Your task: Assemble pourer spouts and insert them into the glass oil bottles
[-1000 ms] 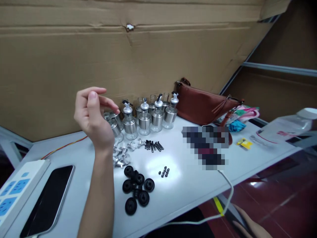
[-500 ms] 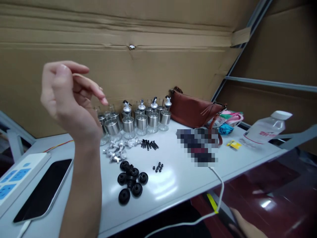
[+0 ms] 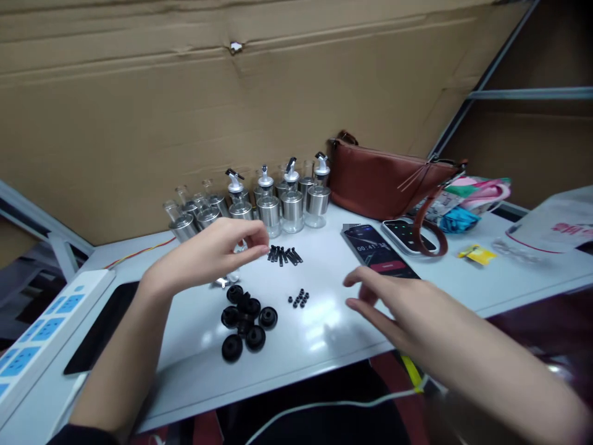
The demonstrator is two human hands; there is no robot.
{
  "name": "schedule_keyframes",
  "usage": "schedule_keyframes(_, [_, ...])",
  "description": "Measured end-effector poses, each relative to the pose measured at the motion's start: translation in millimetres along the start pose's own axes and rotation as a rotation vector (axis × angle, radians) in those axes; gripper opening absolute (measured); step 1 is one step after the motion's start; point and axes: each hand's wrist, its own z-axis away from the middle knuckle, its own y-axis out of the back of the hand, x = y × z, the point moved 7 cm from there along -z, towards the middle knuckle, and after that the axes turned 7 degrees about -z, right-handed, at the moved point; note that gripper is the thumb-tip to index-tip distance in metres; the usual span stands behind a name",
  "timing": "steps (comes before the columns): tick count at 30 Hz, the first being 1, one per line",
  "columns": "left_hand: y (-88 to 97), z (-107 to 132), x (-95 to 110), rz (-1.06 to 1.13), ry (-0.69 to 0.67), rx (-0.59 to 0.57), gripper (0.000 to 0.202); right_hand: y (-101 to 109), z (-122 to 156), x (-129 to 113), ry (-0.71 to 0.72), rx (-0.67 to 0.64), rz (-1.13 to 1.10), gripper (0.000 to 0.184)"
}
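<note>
My left hand (image 3: 225, 247) is over the table with fingers curved and the thumb apart, holding nothing I can see. It partly covers the light-coloured plastic spout pieces (image 3: 228, 280), and its fingertips are close to several small black levers (image 3: 285, 255). On the right, my right hand (image 3: 393, 303) hovers above the tabletop, thumb and fingers parted and nothing between them. Between the hands lie several tiny black rings (image 3: 299, 299). A pile of round black stoppers (image 3: 248, 321) sits nearer the front edge. Behind stand glass bottles with metal sleeves (image 3: 269, 209), some topped with pourer spouts (image 3: 291, 170).
A brown handbag (image 3: 375, 179) leans against the cardboard wall (image 3: 185, 123). Two phones, one a dark phone (image 3: 370, 247), lie by its strap. At left are a power strip (image 3: 55, 327) and another phone (image 3: 99, 327). A plastic bottle (image 3: 556, 222) is at far right.
My left hand has come down from its raised position to just above the table. My right hand has risen from the lower right to over the tabletop. The view has shifted slightly.
</note>
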Motion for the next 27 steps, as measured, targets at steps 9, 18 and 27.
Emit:
schedule_keyframes(9, [26.9, 11, -19, -0.065, 0.013, 0.141, 0.011, -40, -17, -39, 0.082, -0.09, -0.279, 0.019])
schedule_keyframes(18, [-8.0, 26, -64, -0.3, 0.262, -0.135, 0.009, -50, -22, -50, 0.215, -0.114, -0.289, 0.023])
schedule_keyframes(27, [-52.3, 7, -93, -0.354, 0.346, -0.252, 0.034, -55, -25, -30, 0.097, -0.178, -0.272, 0.03])
